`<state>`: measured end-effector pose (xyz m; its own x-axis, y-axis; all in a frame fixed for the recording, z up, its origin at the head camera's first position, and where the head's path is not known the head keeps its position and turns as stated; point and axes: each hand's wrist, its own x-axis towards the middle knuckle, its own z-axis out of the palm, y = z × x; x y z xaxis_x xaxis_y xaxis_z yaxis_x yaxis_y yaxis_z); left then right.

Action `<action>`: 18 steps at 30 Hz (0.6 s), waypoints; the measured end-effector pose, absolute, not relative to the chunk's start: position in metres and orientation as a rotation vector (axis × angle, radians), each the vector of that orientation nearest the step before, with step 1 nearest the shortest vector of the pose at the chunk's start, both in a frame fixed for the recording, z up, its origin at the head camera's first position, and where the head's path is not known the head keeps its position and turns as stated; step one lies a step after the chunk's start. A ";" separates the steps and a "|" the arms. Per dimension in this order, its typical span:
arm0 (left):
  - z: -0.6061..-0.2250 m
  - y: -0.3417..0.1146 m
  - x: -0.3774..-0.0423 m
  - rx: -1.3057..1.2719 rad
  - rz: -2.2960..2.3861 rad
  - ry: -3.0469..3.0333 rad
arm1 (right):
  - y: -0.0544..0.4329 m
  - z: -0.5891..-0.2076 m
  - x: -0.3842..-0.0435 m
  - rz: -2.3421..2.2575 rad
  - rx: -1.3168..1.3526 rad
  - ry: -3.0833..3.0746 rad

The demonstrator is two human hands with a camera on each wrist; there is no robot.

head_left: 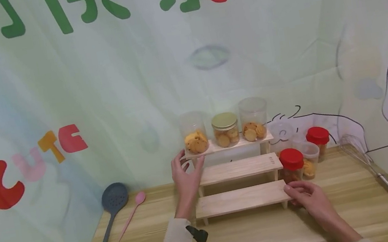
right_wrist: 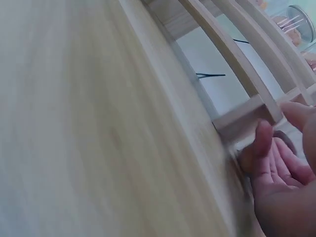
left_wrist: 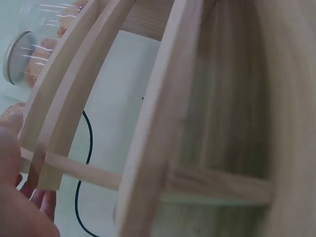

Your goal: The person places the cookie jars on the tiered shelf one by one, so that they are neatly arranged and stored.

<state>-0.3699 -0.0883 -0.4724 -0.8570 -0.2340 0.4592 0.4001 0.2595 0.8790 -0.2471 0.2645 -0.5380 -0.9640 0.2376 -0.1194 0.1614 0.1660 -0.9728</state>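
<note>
A three-tier wooden display stand (head_left: 243,198) stands on the table in the head view. My left hand (head_left: 187,177) grips the left end of its top tier, and the left wrist view shows the thumb and fingers around that board end. At the bottom tier's right end, my right hand (head_left: 309,198) pinches the board's edge, its other fingers curled. Along the top tier stand a clear cookie jar (head_left: 195,136), a gold-lidded cookie jar (head_left: 225,130) and another clear cookie jar (head_left: 254,121). Both lower tiers are bare.
Right of the stand cluster a red-lidded jar (head_left: 291,160), an open plastic jar (head_left: 309,157) and another red-lidded jar (head_left: 318,138). A whisk (head_left: 385,183) lies farther right. On the left lie a slotted skimmer (head_left: 111,212) and a pink spoon (head_left: 135,208). A printed curtain (head_left: 126,85) hangs behind.
</note>
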 end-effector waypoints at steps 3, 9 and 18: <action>-0.477 -0.100 -0.356 -0.146 -1.645 -2.048 | 0.270 -0.528 -0.242 1.878 -0.398 -2.264; -0.490 -0.124 -0.332 -0.087 -1.594 -2.227 | 0.283 -0.494 -0.241 1.552 -0.254 -2.172; -0.519 -0.139 -0.294 -0.048 -1.762 -2.433 | 0.286 -0.458 -0.261 0.986 0.007 -2.414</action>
